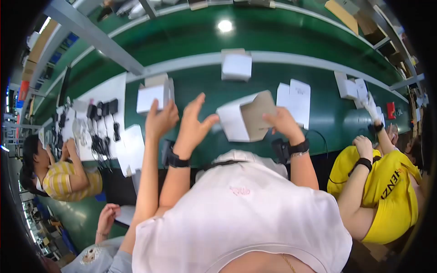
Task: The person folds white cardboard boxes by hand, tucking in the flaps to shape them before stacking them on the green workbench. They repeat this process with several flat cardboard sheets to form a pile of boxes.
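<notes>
In front of me a small white carton (232, 125) is tilted, with its grey-brown inner flap (259, 113) standing open. My right hand (284, 123) pinches the edge of that flap between thumb and fingers. Just left of the carton, my left hand (194, 128) is open, thumb spread from the fingers. Its thumb tip comes close to the carton's left edge; whether they touch I cannot tell. Both my wrists carry black bands. Flat white carton blanks (293, 102) lie on the green table beyond my right hand.
A co-worker's hand (162, 119) reaches in beside my left arm to another white box (152, 98). One more white box (236, 67) stands by the grey rail. Black adapters with cables (102, 111) lie at left. A gloved hand (372, 109) works at right, near white boxes (348, 87).
</notes>
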Demonstrator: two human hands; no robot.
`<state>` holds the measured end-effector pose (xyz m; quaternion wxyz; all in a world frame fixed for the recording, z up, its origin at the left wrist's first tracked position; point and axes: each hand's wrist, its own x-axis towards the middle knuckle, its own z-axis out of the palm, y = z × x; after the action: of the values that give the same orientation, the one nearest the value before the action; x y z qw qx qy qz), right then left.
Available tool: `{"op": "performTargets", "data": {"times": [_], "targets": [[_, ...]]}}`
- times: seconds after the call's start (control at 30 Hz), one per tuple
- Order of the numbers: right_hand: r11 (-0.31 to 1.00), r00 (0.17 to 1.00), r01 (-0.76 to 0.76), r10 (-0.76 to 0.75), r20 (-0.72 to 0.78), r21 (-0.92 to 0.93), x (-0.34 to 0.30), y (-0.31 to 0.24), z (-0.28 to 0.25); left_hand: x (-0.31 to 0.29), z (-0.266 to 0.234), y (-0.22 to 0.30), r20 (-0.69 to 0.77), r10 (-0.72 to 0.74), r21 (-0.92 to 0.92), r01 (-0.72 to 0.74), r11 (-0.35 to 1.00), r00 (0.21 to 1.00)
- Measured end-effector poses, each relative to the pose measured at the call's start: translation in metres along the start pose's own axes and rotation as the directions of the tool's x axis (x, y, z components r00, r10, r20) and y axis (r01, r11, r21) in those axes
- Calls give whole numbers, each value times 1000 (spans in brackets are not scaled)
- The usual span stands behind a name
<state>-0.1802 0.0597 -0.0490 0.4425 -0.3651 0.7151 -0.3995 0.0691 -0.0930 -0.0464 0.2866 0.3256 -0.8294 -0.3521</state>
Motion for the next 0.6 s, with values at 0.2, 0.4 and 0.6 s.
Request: {"op": "performTargets", "data": {"times": [0.2, 0.4, 0.6], "targets": [[981, 961, -89, 131, -242, 175, -19, 50, -46, -16, 4, -36, -16, -255, -198, 246, 949, 967], [915, 876, 65, 139, -462, 399, -8, 71, -81, 12, 41, -68, -91, -424, -415, 353, 839, 901], [803, 883, 251, 38, -467, 541, 50, 43, -100, 121, 87, -67, -113, -427, -220, 397, 891, 897]]}}
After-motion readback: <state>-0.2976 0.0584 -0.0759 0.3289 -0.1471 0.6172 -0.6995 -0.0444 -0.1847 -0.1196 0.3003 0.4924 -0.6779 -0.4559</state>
